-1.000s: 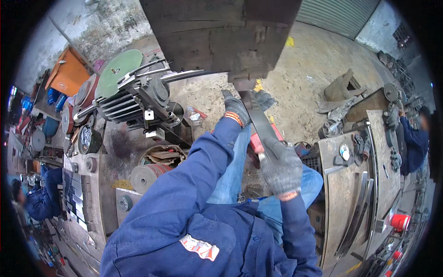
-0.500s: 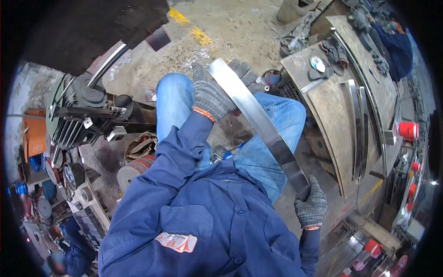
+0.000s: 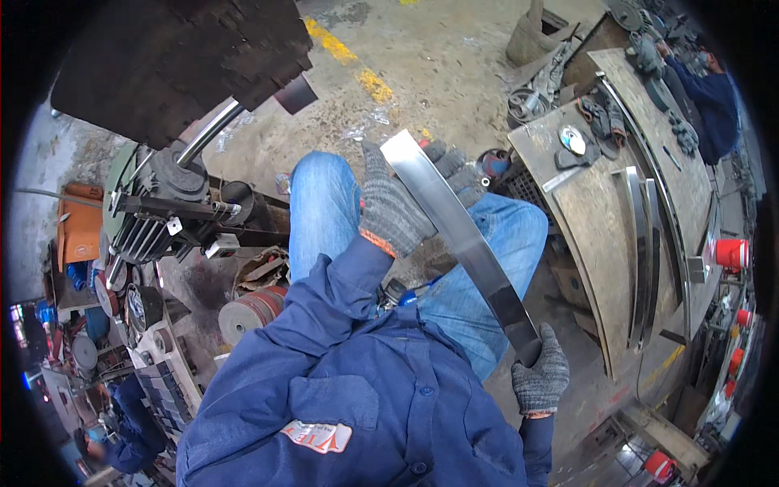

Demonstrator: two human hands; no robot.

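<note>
I hold a long, slightly curved, flat metal bar [image 3: 458, 231] slantwise above my lap. Its far end is bright and polished, its near end darker. My left hand [image 3: 402, 203], in a grey knit glove with an orange cuff, supports the far end from beneath. The thumb lies along the left side and the fingers come out past the right edge. My right hand [image 3: 541, 376], gloved the same way, is closed round the near end at the lower right. The bar hides the left palm.
Two similar curved bars [image 3: 634, 243] lie on a wooden board [image 3: 584, 243] at right, with gloves [image 3: 599, 122] and a shiny disc [image 3: 571, 140]. A motor-like machine [image 3: 154, 211] and stacked abrasive wheels [image 3: 247, 316] stand at left. A red bucket [image 3: 732, 255] and another person [image 3: 706, 105] are far right.
The view has shifted, so the whole scene sits a little lower and further right. Both hands keep hold of the bar, with hardly any change in its slant.
</note>
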